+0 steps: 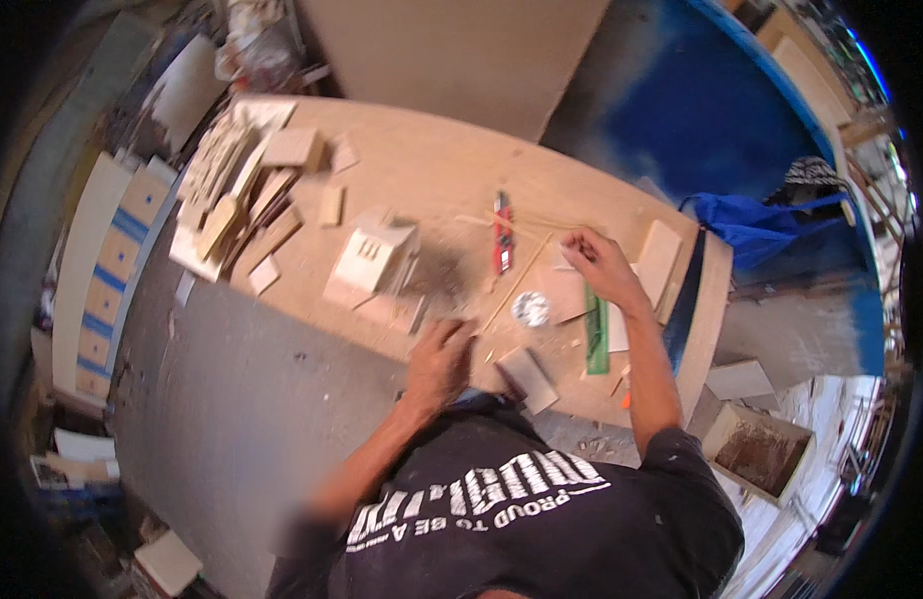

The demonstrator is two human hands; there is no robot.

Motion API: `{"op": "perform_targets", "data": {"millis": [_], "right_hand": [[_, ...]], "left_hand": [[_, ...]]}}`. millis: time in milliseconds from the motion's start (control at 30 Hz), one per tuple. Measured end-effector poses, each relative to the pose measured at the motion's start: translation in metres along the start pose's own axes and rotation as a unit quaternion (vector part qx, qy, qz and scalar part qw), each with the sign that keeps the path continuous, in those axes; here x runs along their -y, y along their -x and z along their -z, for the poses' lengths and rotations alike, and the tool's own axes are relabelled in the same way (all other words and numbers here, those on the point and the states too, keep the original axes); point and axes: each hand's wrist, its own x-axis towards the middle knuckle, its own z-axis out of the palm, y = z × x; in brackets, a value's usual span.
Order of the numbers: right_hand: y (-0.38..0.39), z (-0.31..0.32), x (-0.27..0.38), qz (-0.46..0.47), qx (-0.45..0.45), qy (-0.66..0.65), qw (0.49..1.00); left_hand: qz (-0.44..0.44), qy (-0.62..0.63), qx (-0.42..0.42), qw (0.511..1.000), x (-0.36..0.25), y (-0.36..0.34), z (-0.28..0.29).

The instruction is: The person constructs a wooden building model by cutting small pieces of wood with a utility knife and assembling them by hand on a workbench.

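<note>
My right hand is closed at the fingertips on a small pale item I cannot make out, above a thin wooden panel beside a green ruler. My left hand rests at the table's near edge, fingers loosely bent and apart, with nothing visible in them. Left of the hands stands a small pale wooden block structure with slots in its top. A red cutting tool lies near thin sticks. A shiny round item sits between my hands, and a loose board lies close to me.
Wood offcuts crowd the left end of the wooden table. A large board stands behind it. To the right are a blue bag and an open box. Panels with blue strips lean at left.
</note>
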Motion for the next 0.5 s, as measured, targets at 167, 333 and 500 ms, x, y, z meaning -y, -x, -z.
{"op": "perform_targets", "data": {"millis": [167,333,500], "right_hand": [[0.066,-0.059,0.060,0.036,0.204,0.058,0.977],[0.077,-0.140,0.067,0.021,0.098,0.010,0.995],[0.077,-0.221,0.042,-0.096,0.060,0.009,0.994]], "left_hand": [[-0.134,-0.069,0.003,0.989,-0.028,-0.005,0.020],[0.181,0.269,0.164,0.932,0.026,0.060,0.018],[0.332,0.393,0.105,0.851,0.068,0.100,0.028]]}}
